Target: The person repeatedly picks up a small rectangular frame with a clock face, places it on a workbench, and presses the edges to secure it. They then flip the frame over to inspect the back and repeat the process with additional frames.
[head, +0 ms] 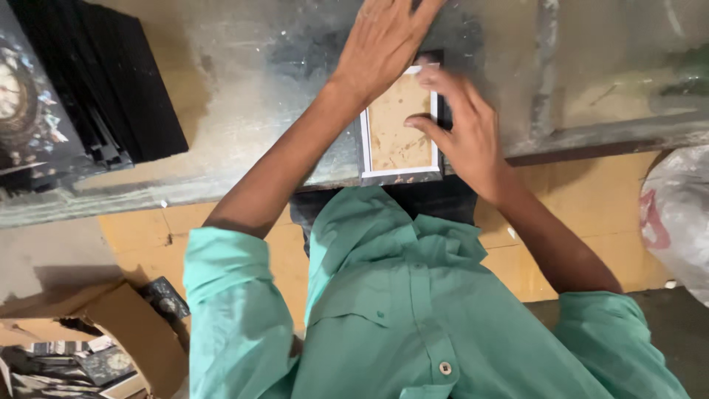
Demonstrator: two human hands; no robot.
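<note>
Both hands meet over a small picture frame [399, 129] that lies face down at the near edge of the table [244, 103], its long axis running away from the person and its short near end level with the table's lip. Going from the left, a stack of black boards [103, 81] sits well apart on the table, and a cardboard box [125, 332] stands below on the floor. Next comes the left hand [380, 44], laid flat with fingers spread, palm down over the far end of the frame, pressing rather than gripping. Just to its right, the right hand [461, 125] curls along the frame's right edge, thumb on the brown backing board and fingertips on the far right corner, pinching that side lightly. So the frame lies straight ahead, between the two forearms, and the right hand is the nearer to its long side. Farther right, a white plastic bag [676, 214] rests beside the table.
</note>
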